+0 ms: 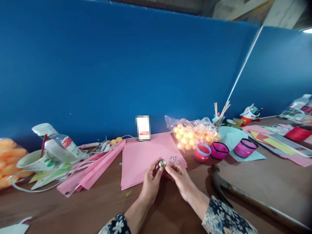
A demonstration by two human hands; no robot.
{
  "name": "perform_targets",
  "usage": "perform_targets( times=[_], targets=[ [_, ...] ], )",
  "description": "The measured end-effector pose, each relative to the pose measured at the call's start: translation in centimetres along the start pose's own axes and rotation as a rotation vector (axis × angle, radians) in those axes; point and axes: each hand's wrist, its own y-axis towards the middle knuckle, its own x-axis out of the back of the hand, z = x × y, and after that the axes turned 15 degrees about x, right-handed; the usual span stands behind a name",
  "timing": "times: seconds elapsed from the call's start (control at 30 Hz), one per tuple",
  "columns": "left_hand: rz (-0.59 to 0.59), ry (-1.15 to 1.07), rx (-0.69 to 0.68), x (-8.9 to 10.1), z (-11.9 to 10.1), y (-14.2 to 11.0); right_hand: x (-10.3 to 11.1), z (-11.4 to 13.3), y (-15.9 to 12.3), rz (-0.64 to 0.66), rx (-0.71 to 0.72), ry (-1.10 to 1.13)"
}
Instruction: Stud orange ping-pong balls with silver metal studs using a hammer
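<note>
My left hand (153, 181) pinches a small shiny round piece (162, 163), silvery with a gold-toned edge; its exact kind is too small to tell. Close against its right side are the fingertips of my right hand (179, 178), also pinched together. Whether they grip the piece itself or something tiny beside it is hidden. Just beyond the right fingers, several small silvery beads (174, 159) lie loose on a stack of pink paper sheets (143, 159). Both hands are held over the near right edge of that stack.
A bag of orange balls (188, 135) lies behind the beads, near small red and magenta round containers (219, 150). A hammer-like tool (241, 191) lies at right. Pink strips (95, 169), a cable, a cup (36, 161) and bottles (69, 146) are at left. A blue partition (146, 65) stands behind.
</note>
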Motion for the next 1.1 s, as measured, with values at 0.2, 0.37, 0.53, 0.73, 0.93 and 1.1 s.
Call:
perform_targets(
  times=[0.2, 0.37, 0.53, 0.73, 0.93, 1.1],
  targets=[
    [0.002, 0.037, -0.002, 0.1, 0.0, -0.1, -0.3, 0.0, -0.2, -0.058, -0.006, 0.001],
    [-0.015, 0.037, -0.003, 0.0, -0.1, -0.2, -0.5, 0.0, -0.3, -0.08, -0.01, -0.017],
    [-0.034, 0.036, -0.003, 0.0, -0.3, -0.3, -0.7, 0.1, -0.4, -0.096, -0.01, 0.016],
    [-0.032, 0.037, -0.01, 0.0, -0.1, -0.3, -1.0, 0.0, -0.6, -0.133, 0.002, -0.01],
    [-0.031, 0.084, -0.024, 0.2, 0.0, -0.5, -1.1, 0.1, -0.6, -0.13, 0.008, -0.006],
    [-0.025, 0.087, -0.015, 0.0, -0.3, -0.7, -1.0, 0.2, -0.5, -0.148, -0.019, 0.018]
  ],
)
